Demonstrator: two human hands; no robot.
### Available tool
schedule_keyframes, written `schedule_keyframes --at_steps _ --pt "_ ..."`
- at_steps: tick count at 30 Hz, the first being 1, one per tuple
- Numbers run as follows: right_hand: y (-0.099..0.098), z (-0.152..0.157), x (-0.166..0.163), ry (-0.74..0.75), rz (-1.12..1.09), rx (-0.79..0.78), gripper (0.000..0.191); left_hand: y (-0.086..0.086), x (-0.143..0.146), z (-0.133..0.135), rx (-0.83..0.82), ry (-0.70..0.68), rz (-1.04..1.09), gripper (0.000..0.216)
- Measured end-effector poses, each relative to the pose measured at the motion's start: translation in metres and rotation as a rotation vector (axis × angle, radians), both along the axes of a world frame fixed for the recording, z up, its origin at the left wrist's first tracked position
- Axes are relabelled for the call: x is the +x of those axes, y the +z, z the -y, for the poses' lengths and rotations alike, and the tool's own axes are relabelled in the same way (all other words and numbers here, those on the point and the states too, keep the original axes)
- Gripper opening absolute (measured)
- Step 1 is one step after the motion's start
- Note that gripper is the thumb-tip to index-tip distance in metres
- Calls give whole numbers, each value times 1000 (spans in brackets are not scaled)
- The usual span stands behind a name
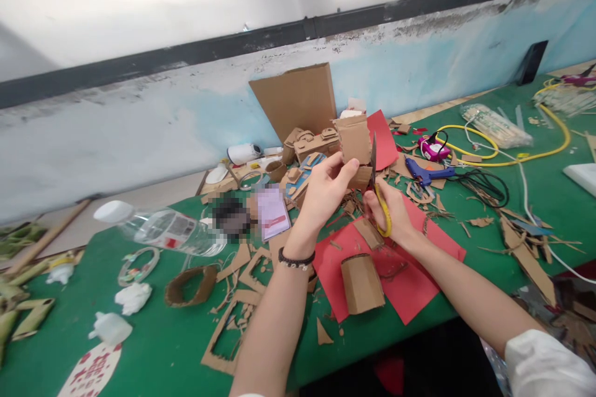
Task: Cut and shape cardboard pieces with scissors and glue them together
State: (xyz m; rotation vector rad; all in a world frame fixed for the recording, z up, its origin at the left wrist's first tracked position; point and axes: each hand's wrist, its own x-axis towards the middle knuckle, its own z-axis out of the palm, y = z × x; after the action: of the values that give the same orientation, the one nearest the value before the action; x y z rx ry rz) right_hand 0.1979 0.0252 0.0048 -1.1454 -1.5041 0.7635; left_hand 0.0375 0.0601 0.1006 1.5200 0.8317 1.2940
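Note:
Near the middle of the view, my left hand (331, 183) pinches a piece of brown cardboard (354, 139) by its lower part, thumb in front. My right hand (393, 208) is closed round yellow-handled scissors (384, 214), whose dark blades point up along the cardboard's right edge. I cannot tell whether the blades touch it. Below the hands, red paper (414, 285) lies on the green table, carrying a curved cardboard piece (363, 284) and a smaller cardboard strip (369, 233).
A blue glue gun (426, 172) and a purple power strip (434, 147) with a yellow cable lie to the right. On the left are a clear plastic bottle (172, 229), a cardboard ring (190, 286) and cut-out scraps. A cardboard sheet (298, 99) leans on the wall.

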Motion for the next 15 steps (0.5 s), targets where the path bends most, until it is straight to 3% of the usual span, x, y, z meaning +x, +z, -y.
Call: schedule_keyframes --at_steps 6,15 --pt "6 1 -1 0 82 47 58 -4 1 -1 42 32 -15 34" --pt "-3 1 -1 52 -17 -4 55 -10 14 2 23 65 60 42"
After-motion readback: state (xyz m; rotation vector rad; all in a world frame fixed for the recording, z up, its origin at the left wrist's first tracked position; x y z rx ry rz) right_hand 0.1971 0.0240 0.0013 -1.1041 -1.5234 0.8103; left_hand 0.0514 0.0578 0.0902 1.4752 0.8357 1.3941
